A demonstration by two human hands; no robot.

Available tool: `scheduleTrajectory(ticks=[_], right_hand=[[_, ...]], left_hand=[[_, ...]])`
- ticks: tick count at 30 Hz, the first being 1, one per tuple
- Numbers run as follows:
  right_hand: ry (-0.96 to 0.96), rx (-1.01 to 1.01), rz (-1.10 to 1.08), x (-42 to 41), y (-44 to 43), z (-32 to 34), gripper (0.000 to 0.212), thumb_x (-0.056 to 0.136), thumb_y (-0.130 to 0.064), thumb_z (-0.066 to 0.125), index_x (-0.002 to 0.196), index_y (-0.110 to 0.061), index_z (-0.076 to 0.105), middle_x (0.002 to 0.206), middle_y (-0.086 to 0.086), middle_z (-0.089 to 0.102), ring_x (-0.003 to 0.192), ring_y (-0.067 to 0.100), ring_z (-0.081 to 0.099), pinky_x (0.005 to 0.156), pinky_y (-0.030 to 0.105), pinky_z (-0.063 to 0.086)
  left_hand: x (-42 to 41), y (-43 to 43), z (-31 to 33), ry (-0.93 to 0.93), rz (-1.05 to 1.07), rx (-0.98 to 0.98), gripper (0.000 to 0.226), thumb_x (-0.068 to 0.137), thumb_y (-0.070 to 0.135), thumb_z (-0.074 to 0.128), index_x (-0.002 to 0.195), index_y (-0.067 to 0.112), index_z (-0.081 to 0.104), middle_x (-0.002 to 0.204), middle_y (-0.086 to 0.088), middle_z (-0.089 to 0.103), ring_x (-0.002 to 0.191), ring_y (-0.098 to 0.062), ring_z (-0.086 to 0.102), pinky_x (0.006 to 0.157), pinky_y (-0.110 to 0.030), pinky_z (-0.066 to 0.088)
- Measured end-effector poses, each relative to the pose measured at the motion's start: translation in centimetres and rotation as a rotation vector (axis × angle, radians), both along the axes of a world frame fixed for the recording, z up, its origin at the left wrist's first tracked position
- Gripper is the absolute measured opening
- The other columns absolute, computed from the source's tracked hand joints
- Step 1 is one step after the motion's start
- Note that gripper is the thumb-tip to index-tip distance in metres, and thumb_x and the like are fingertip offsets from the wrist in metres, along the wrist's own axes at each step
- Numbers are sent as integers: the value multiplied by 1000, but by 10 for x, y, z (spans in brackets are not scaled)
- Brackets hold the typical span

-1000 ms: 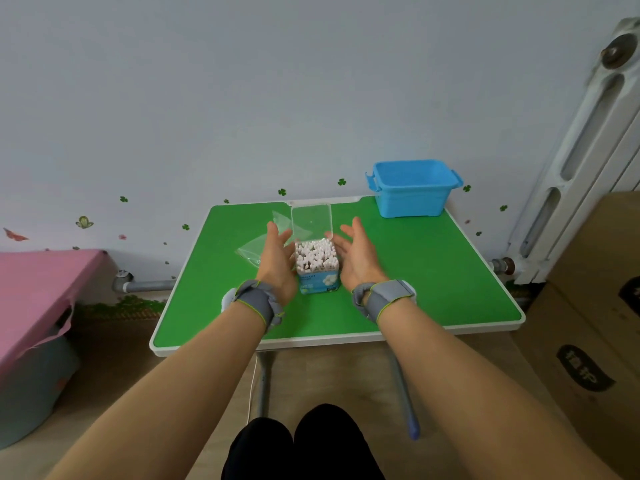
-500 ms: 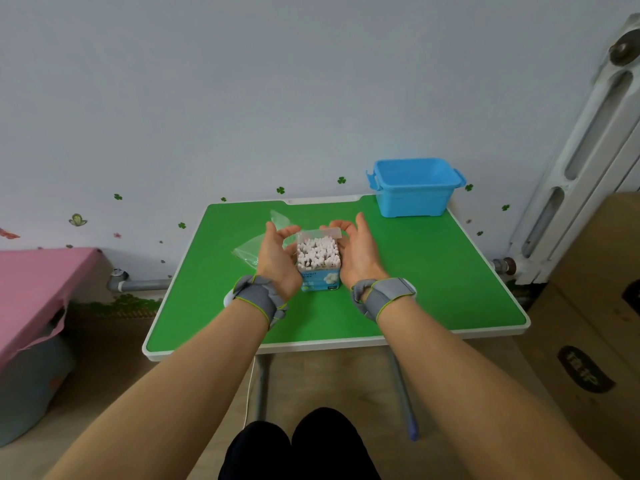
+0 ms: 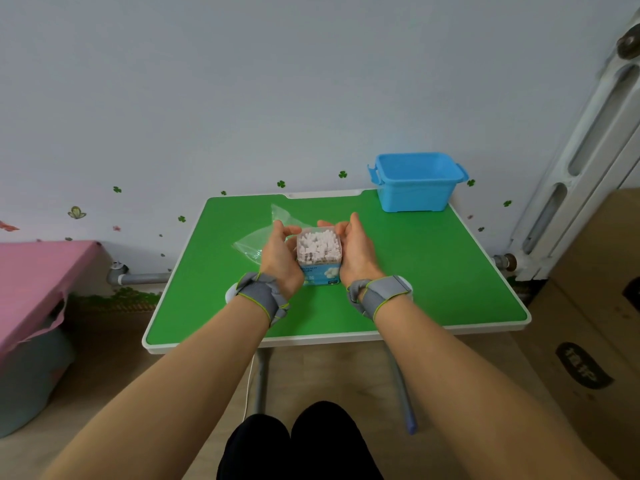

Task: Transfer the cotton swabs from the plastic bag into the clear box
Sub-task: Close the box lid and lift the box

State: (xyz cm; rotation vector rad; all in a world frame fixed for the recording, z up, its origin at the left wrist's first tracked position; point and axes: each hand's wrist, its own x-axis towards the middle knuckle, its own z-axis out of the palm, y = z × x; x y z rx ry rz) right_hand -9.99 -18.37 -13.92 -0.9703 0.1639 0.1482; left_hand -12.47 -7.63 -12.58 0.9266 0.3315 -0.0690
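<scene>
The clear box point(image 3: 322, 274) stands on the green table point(image 3: 433, 271), packed with upright white cotton swabs point(image 3: 318, 244); a blue label wraps its lower part. Its clear lid lies down over the swabs. My left hand point(image 3: 281, 252) grips the box's left side and my right hand point(image 3: 358, 251) grips its right side, with the fingertips of both curled over the lid's far edge. The plastic bag point(image 3: 254, 241) lies flat and looks empty just behind and to the left of my left hand.
A blue open bin point(image 3: 417, 188) sits at the table's far right corner. Cardboard boxes point(image 3: 588, 306) stand to the right of the table, a radiator point(image 3: 568, 188) behind them. A pink-covered surface point(image 3: 38, 271) lies to the left.
The lid stood upright behind the box a second ago; it has been folded down over the swabs. Both hands closed in from the sides and their fingers now curl over the lid.
</scene>
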Motion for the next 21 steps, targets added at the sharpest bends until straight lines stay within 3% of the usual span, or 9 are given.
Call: scheduleTrajectory(ticks=[3,5,7,9,12,14,21], right_hand=[[-14,-36,9,1,1,-4,56,100,-44,36,52,-19,49,95,6,70,79,24,68,71,36,55],[-61,-146,18,0,3,-6,43,100,-41,39,73,-19,64,99,7,69,82,23,68,79,43,55],[-122,-207,7,0,5,-10,24,99,-35,43,90,-17,57,110,8,66,86,21,66,84,44,53],[-160,-204,-10,-1,5,-13,13,98,-28,49,89,-19,50,119,9,64,92,21,64,88,45,52],[-179,-209,-17,-3,4,-15,10,96,-22,53,87,-20,48,119,7,63,106,30,61,96,50,48],[-181,-187,-13,-4,3,-16,10,97,-19,51,89,-19,47,120,7,62,106,31,60,96,51,47],[-219,-181,12,-8,2,-14,9,98,-12,48,92,-18,45,121,9,59,95,26,60,83,44,52]], left_hand=[[0,-1,-2,-13,-18,32,35,100,41,33,77,16,44,83,-5,56,78,-23,55,71,-34,46],[-3,0,-2,-21,-54,86,29,99,37,38,82,15,46,83,-6,62,79,-23,60,74,-36,50],[-1,0,-5,-29,-89,112,20,100,30,39,97,13,49,100,-12,61,93,-25,60,92,-45,50],[-3,-2,-5,-42,-96,116,17,100,26,41,104,11,47,109,-18,56,102,-30,57,102,-50,44],[-5,-4,-7,-101,-27,134,14,97,20,50,85,18,43,83,-7,58,70,-19,62,69,-36,53],[-4,-3,-12,-134,-23,174,16,97,15,50,83,20,44,79,-4,58,59,-13,61,56,-28,53],[-12,-8,-13,-253,27,267,15,98,9,45,86,16,42,79,-7,55,65,-18,56,58,-29,50]])
